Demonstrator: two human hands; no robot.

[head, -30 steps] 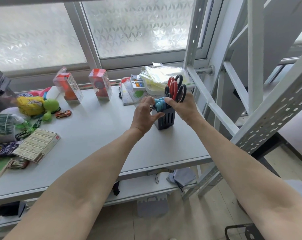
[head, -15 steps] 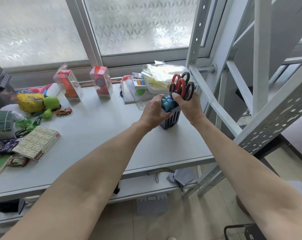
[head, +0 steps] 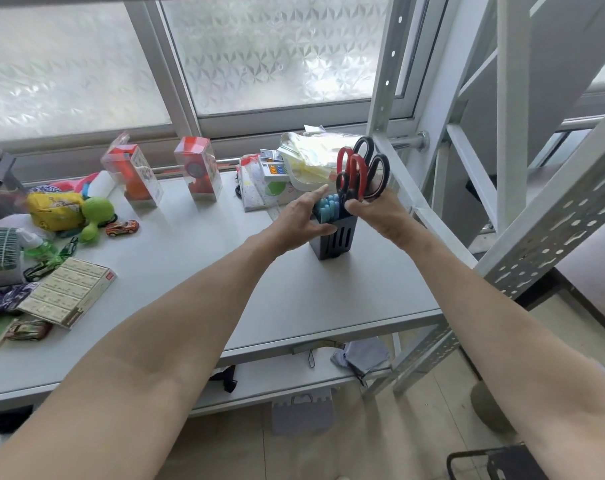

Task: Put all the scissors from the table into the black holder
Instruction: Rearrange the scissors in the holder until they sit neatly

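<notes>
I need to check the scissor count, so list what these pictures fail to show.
- Head view: blades of the red and black scissors, hidden by the right hand and the black holder.
- Head view: number of blue-handled scissors in the holder; handles overlap, partly behind the left hand.
- Head view: the dark green object at the table's left, too small to identify.

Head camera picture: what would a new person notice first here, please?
First, the red and black scissors, standing handles-up in the black holder on the table's right side, gripped by the right hand. The left hand steadies the holder, beside blue handles already inside. Colourful toys crowd the table's left end.
</notes>
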